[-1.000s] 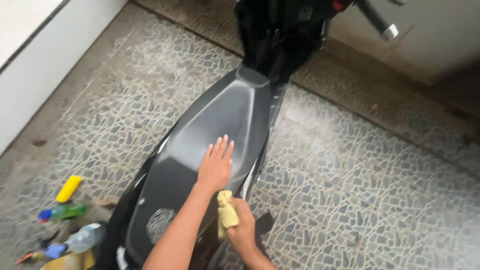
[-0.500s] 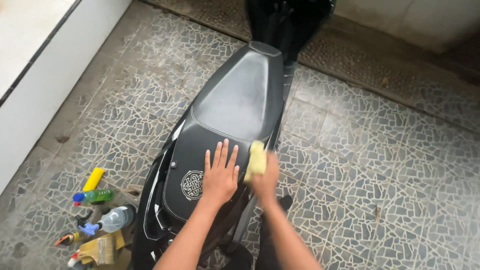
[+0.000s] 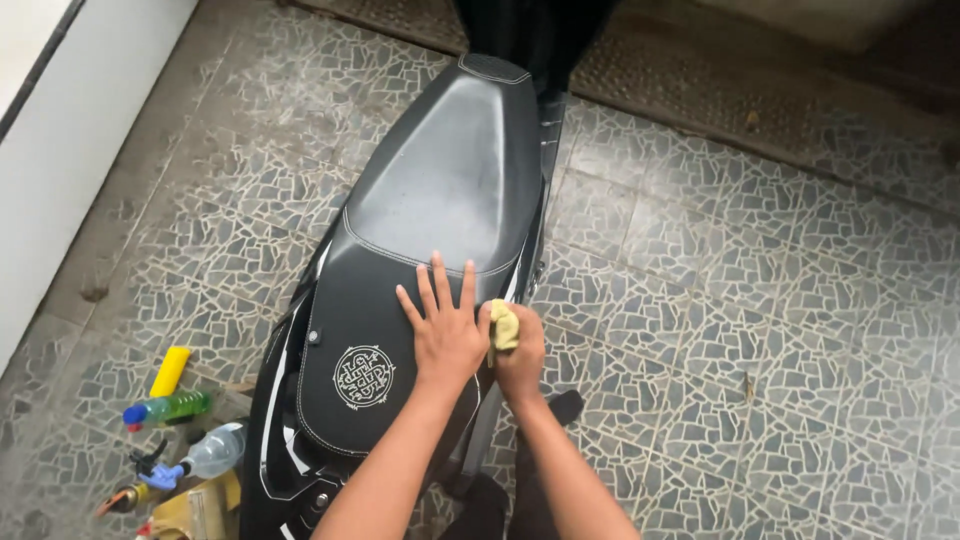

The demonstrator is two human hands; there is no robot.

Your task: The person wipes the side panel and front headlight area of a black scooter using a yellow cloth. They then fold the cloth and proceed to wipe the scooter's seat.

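Head view: yellow cloth (image 3: pixel 504 324) in right hand (image 3: pixel 520 358) stands upright.

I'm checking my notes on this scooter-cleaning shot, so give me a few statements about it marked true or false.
1. The left hand lies flat on the black seat. True.
2. The right hand holds a blue sponge. False: it grips a yellow cloth.
3. Bottles lie on the tiled floor beside the scooter. True.
4. The seat carries no marking. False: a white round emblem sits near its rear.
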